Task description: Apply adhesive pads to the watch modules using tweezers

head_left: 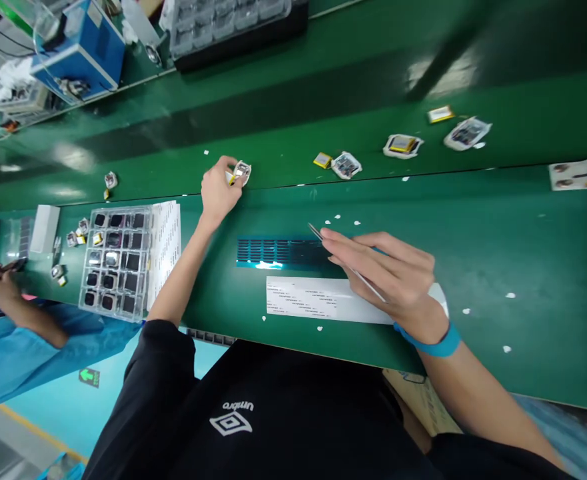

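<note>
Head view: a small, white-edged device (243, 171) with a dark-and-silver face is at the far side of the green tabletop (473, 253), pinched by the left hand (219, 190); the right hand (396, 270), fingers curled, grips slim tweezers (370, 285).

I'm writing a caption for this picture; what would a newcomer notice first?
Likely the two bare hands: the right hand holds tweezers near a shiny blue strip, while the left hand holds a small white-edged part farther forward. Left of them, a clear tray of dark squares also stands out.
</note>
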Available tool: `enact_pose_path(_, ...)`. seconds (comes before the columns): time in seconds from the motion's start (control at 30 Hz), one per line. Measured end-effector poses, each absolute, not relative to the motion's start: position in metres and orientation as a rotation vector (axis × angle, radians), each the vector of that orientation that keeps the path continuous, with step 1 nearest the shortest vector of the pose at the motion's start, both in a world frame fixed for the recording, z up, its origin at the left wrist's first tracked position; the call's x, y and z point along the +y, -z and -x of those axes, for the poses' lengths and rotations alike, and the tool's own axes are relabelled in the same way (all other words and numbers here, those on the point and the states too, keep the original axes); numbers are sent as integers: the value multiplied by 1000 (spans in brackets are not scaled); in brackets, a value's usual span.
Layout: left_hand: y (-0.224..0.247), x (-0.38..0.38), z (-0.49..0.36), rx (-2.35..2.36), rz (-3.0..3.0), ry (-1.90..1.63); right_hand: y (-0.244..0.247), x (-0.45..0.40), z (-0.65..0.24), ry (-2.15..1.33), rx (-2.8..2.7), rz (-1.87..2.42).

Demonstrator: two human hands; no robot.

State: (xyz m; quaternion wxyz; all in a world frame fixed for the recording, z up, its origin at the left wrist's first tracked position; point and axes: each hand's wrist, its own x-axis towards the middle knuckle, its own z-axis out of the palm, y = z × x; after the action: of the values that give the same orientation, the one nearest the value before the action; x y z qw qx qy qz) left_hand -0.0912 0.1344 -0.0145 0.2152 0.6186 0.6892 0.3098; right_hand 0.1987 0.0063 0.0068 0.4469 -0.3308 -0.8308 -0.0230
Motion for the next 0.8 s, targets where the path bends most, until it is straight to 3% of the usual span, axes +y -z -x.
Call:
enact_pose_path(0.1, 14, 152, 83, 1997, -1938, -738, -8, 6, -199, 86, -2083, 839)
enact_pose_path(0.27, 31, 159, 7, 1339, -2227, -582, -4, 7, -197, 128, -2104, 830)
enact_pose_path(0.37, 42, 172, -28, 1215, -2214, -485, -2, 8, -197, 171, -2069, 831)
enact_pose_path(0.57, 42, 168, -31, 1145, -1853, -815, 0, 6, -199, 104, -1976, 883)
enact_pose_path(0.67, 26, 134, -24, 1035, -1503, -1007, 2, 6, -200, 50, -1860, 963)
enact_pose_path(0.8, -4, 69, -19, 968, -1095, -976, 5, 6, -200, 29, -1805, 1069)
